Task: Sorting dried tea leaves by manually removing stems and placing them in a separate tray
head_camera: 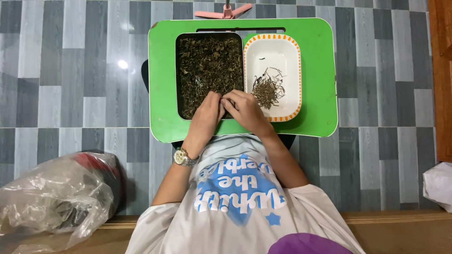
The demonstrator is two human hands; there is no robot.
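Observation:
A black rectangular tray [177,70] full of dark dried leaves [207,61] sits on a small green table [315,70]. Beside it on the right is a white dish with an orange-dashed rim [273,51], holding a small pile of thin dry stems [267,88]. My left hand [206,112], with a metal watch [182,157] on its wrist, and my right hand [246,110] meet at the tray's near edge. Their fingers are curled and pinched together in the leaves, fingertips touching each other. What sits between the fingertips is hidden.
A crumpled clear plastic bag [52,197] lies on the floor at the lower left with a red object under it. A white bag [438,183] is at the right edge. A pink stand [225,11] lies beyond the table. Wooden furniture [442,70] lines the right side.

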